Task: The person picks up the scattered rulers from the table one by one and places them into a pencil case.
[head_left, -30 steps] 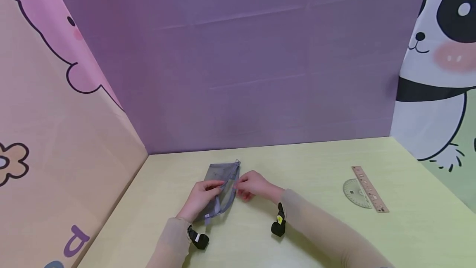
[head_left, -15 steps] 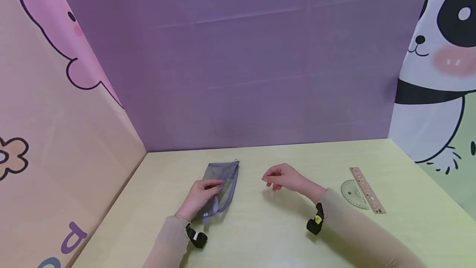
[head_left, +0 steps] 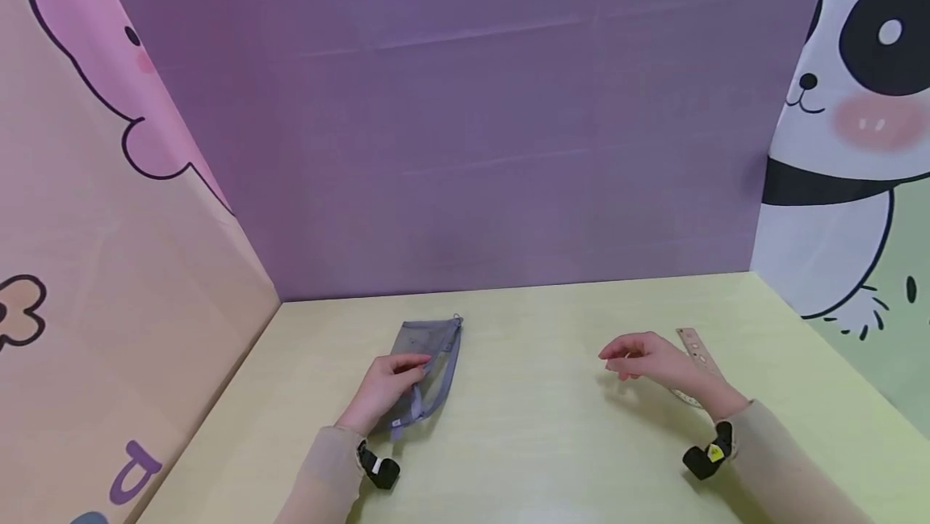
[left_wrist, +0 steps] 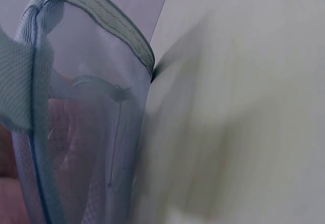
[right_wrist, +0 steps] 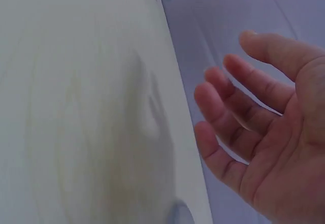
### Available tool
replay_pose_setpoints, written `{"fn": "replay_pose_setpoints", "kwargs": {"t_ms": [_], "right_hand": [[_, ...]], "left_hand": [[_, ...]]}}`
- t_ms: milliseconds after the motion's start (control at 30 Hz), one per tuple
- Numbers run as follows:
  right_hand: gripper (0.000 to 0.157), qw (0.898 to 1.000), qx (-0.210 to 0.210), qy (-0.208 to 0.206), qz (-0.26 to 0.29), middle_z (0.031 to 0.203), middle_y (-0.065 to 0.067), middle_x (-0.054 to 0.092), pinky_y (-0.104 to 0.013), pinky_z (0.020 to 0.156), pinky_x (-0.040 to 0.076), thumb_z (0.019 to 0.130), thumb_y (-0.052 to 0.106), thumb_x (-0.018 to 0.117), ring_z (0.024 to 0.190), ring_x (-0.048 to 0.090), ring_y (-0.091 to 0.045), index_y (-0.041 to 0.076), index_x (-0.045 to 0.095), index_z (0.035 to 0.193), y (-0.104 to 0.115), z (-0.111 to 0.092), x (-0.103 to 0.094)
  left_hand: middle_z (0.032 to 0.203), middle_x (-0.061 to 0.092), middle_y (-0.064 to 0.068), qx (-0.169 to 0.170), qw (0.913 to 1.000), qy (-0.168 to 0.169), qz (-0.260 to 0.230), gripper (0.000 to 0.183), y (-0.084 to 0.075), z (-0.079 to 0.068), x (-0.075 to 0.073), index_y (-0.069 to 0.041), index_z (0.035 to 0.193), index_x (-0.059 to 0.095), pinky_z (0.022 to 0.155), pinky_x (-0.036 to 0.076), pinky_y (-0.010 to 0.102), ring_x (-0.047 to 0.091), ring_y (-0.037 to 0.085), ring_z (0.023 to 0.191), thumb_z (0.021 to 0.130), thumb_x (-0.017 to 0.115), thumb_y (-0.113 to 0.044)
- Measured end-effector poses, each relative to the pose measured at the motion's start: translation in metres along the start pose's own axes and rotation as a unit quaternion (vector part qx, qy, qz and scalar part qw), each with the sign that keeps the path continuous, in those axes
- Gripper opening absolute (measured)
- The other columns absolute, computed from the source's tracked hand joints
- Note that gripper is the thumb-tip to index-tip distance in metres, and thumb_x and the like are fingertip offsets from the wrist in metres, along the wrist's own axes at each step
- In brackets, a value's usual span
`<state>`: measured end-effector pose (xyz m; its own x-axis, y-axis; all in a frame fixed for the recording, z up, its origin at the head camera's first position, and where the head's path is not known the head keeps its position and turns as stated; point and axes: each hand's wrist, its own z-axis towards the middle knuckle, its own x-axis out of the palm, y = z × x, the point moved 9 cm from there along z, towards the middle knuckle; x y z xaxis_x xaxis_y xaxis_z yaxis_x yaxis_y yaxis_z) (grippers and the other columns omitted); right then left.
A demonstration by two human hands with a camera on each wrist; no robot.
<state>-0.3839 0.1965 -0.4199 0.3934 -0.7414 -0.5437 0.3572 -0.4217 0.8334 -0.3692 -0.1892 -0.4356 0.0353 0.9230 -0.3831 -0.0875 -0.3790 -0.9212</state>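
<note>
A grey-blue mesh zipper pouch stands tilted over the left half of the table, its zipped edge toward the right. My left hand pinches the pouch's near side between thumb and fingers. In the left wrist view the see-through mesh gapes at the zipper band, and part of the hand shows behind it. My right hand hovers over the table at the right, holding nothing, its fingers loosely bent and apart in the right wrist view. It partly covers a pink ruler and a clear protractor.
The pale yellow table meets a purple cloth wall at the back. Printed cartoon panels stand at the left and right sides. A black wrist camera is strapped to the left wrist, another camera to the right.
My right hand has left the pouch's zipped edge and moved right across the table to the ruler and protractor. The left hand still holds the pouch in place.
</note>
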Motion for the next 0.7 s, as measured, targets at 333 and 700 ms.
{"fn": "replay_pose_setpoints", "kwargs": {"t_ms": [333,700], "right_hand": [[0.049,0.99,0.031,-0.026,-0.134,0.136,-0.035,0.04,-0.063,0.094,0.037,0.082,0.018,0.075,0.126,0.034,-0.054,-0.002,0.06,0.124,-0.02,-0.055,-0.051],[0.061,0.972,0.035,-0.048,-0.227,0.126,-0.045,0.041,-0.07,0.087,0.034,0.068,0.016,0.083,0.115,0.038,-0.061,-0.006,0.06,0.121,-0.047,-0.071,-0.07]], "left_hand": [[0.114,0.067,0.013,-0.005,0.9999,-0.009,0.009,0.027,-0.005,-0.003,0.0,0.001,0.116,0.069,0.072,0.047,0.029,0.056,0.015,0.085,0.091,0.062,-0.005],[0.113,0.066,0.018,0.01,0.9999,0.003,0.01,0.027,-0.034,-0.018,0.0,0.007,0.116,0.067,0.07,0.047,0.029,0.055,0.015,0.081,0.091,0.059,-0.002]]}}
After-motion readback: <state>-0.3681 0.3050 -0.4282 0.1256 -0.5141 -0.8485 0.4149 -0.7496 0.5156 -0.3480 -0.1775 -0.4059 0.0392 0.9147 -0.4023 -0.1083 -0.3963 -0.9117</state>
